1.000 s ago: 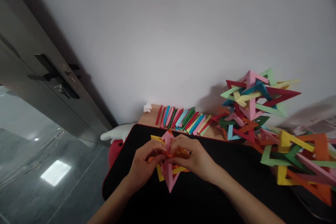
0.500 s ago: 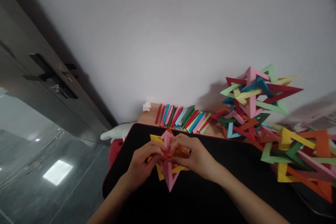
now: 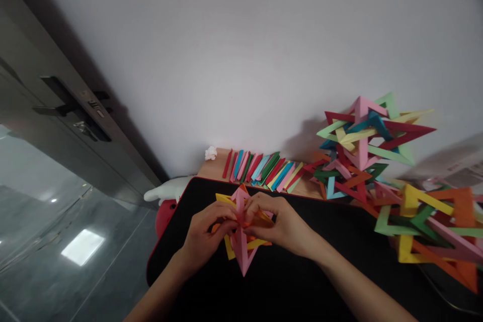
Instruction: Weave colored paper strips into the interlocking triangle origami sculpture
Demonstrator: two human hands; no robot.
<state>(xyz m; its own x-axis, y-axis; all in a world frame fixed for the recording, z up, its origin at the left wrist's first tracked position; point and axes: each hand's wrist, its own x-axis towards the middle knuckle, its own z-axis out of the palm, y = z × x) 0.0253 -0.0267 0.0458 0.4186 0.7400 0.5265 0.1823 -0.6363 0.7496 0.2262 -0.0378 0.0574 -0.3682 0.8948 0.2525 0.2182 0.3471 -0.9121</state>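
A folded paper star (image 3: 243, 256) in pink, yellow and orange rests over the black mat (image 3: 196, 282) in front of me. My left hand (image 3: 207, 229) pinches its strips near the middle from the left side. From the right, my right hand (image 3: 273, 221) grips the same star, thumb and fingers pressed close to the left fingertips. Between the two hands an orange-red bit of paper shows, and the fingers hide how the strips cross there.
Folded paper strips (image 3: 260, 168) in several colours lie in a row along the wooden table edge (image 3: 207, 170). A crumpled white tissue (image 3: 211, 153) sits at their left end. Finished paper stars (image 3: 362, 131) are piled at right. A door (image 3: 56, 85) stands at left.
My fingertips have shifted very slightly at the middle of the star. Otherwise the hands and the star keep their place.
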